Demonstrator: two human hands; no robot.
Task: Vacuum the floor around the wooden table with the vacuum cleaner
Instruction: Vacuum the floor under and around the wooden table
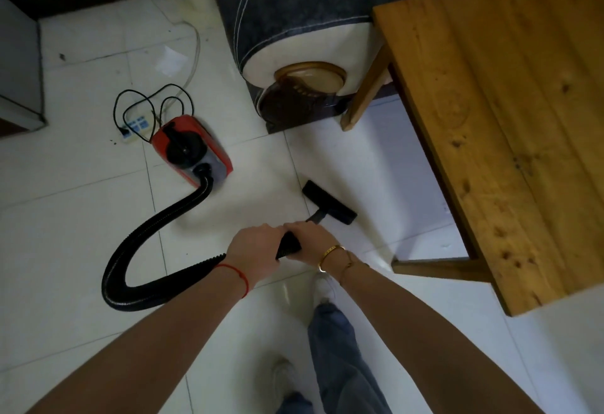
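A dark grey and cream upholstered sofa arm (294, 21) with a brown carved wooden front fills the top centre, standing on white glossy floor tiles (81, 217). A white power strip with blue switches (134, 131) lies on the tiles at left, black cable (143, 99) looped behind it. A thin white cord (192, 41) trails toward the wall. A grey cabinet corner (19, 70) shows at far left.
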